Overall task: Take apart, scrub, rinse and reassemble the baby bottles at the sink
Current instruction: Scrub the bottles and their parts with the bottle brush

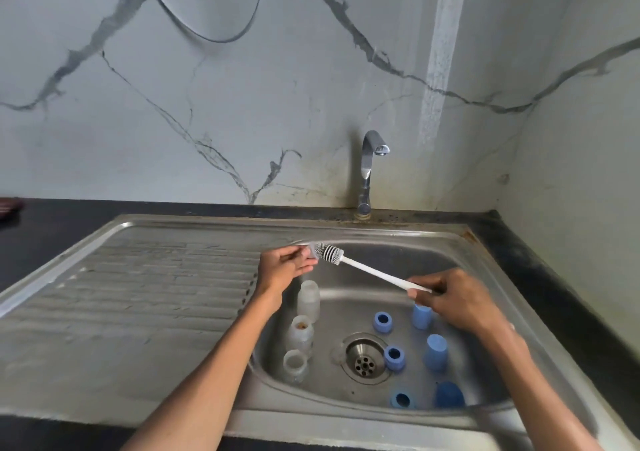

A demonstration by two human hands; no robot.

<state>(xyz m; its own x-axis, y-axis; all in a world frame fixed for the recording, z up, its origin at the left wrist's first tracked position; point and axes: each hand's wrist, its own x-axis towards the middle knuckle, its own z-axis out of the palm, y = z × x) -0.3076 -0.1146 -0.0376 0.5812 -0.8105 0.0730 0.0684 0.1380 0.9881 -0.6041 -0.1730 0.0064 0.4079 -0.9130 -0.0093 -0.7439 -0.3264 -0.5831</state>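
Above the stainless steel sink basin (408, 270), the right hand (457, 298) grips the white long-handled bottle brush (367, 268), while the left hand (284, 265) pinches what seems a small clear teat (310, 251) against its bristles.

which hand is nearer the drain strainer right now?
Right, narrowly. The right hand grips the brush handle just up-right of the drain strainer. The left hand holds a small clear part at the brush head, farther up-left over the basin's edge.
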